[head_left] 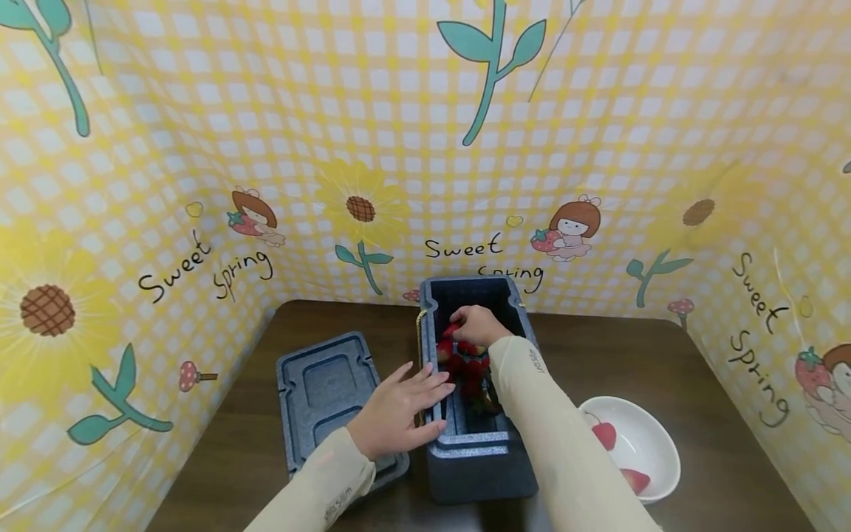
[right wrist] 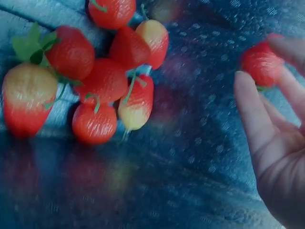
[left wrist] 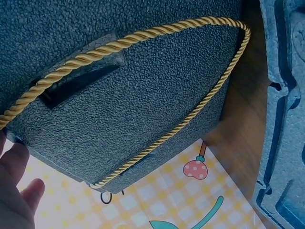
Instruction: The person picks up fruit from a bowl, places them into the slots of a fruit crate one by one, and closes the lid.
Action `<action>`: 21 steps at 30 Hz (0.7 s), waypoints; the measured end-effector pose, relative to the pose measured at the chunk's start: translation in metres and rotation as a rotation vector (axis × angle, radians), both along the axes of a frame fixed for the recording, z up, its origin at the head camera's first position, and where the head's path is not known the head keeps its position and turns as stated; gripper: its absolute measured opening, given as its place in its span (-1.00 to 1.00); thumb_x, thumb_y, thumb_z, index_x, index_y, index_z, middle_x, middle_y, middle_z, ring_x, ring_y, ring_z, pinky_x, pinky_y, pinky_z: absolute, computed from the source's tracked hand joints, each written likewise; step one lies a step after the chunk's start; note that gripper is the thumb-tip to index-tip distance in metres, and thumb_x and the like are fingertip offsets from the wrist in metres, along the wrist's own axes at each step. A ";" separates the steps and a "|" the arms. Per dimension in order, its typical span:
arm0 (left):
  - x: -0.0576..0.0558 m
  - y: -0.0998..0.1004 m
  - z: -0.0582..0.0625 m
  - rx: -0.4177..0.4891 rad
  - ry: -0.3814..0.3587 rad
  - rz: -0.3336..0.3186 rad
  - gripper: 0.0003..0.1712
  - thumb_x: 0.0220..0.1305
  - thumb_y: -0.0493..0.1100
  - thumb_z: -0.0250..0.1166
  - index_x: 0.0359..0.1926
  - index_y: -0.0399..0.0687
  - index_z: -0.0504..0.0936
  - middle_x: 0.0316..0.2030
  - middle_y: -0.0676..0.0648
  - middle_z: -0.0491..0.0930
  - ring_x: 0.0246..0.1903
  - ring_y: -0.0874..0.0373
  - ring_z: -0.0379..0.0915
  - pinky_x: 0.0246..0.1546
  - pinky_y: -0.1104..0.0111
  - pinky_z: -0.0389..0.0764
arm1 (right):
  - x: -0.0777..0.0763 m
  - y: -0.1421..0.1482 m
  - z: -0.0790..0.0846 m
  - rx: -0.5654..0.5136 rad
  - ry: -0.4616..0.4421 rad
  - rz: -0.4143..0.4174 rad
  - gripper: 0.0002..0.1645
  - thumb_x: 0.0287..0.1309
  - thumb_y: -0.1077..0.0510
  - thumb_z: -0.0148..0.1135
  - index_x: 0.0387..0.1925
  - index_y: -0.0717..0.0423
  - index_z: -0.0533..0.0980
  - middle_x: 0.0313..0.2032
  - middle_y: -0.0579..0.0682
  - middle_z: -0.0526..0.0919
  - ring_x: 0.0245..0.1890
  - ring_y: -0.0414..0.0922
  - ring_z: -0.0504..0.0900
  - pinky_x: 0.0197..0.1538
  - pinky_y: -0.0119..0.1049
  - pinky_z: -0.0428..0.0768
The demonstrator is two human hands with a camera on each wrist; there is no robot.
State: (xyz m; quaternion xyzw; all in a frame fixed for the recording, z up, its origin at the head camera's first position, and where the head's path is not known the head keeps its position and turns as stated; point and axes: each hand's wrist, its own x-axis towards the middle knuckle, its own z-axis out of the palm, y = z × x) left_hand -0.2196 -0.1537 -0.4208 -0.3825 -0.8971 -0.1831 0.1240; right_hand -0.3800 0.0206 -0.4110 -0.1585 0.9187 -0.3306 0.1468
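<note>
A deep dark blue-grey foam box stands in front of me with several toy strawberries inside it. Between its thumb and fingers, my right hand pinches a red strawberry inside the box, toward the far end. The right wrist view shows the other strawberries, red and red-yellow with green stems, clustered on the box floor apart from that hand. My left hand rests with extended fingers on the box's left rim. Below that rim, a twisted gold rope runs along the outer side wall.
The matching foam lid lies on the brown wooden table to the left, partly beneath my left arm. On the right sits a white bowl holding red fruit. Yellow checked cloth hangs behind and at both sides.
</note>
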 end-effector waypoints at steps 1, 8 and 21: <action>0.000 0.001 0.001 0.001 -0.004 -0.002 -0.43 0.34 0.13 0.07 0.19 -0.13 0.56 0.19 -0.12 0.49 0.26 -0.05 0.30 0.23 -0.12 0.24 | 0.000 0.001 0.002 -0.017 -0.011 -0.005 -0.61 0.11 0.27 0.26 0.02 0.25 0.55 -0.13 0.14 0.61 -0.31 0.03 0.62 -0.15 -0.20 0.62; -0.002 0.005 0.005 -0.007 -0.040 0.007 -0.44 0.27 0.06 0.15 0.21 -0.12 0.54 0.21 -0.12 0.47 0.28 -0.04 0.27 0.26 -0.11 0.20 | 0.000 0.011 0.024 -0.069 -0.077 -0.002 -0.53 0.14 0.28 0.24 0.11 0.29 0.49 -0.07 0.22 0.57 -0.24 0.16 0.67 -0.22 -0.16 0.66; 0.001 0.003 0.001 -0.001 -0.133 0.048 -0.43 0.29 0.06 0.15 0.25 -0.09 0.51 0.24 -0.10 0.43 0.32 -0.04 0.21 0.29 -0.11 0.12 | 0.001 0.070 0.074 -0.151 -0.064 0.043 -0.49 0.20 0.32 0.15 0.18 0.40 0.38 0.07 0.40 0.48 -0.07 0.20 0.60 -0.08 -0.14 0.63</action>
